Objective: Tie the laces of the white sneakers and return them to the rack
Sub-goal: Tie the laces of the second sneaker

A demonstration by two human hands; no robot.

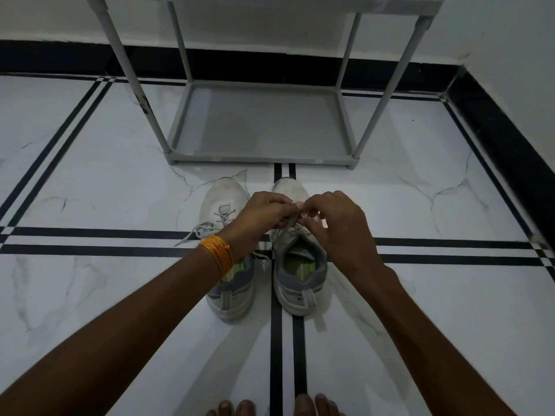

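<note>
Bare toes (270,408) edge the bottom of view; two white sneakers (228,259) stand side by side on the floor (90,295), just before the rack (261,124); left hand (264,214) and right hand (333,220) pinch the right sneaker's laces (289,222); the left sneaker's lie loose.

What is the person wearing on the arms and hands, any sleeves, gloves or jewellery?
Both forearms are bare: no sleeves or gloves in view. The left wrist carries a stack of orange thread bands. The left hand and right hand show no rings or watch that I can make out.
</note>
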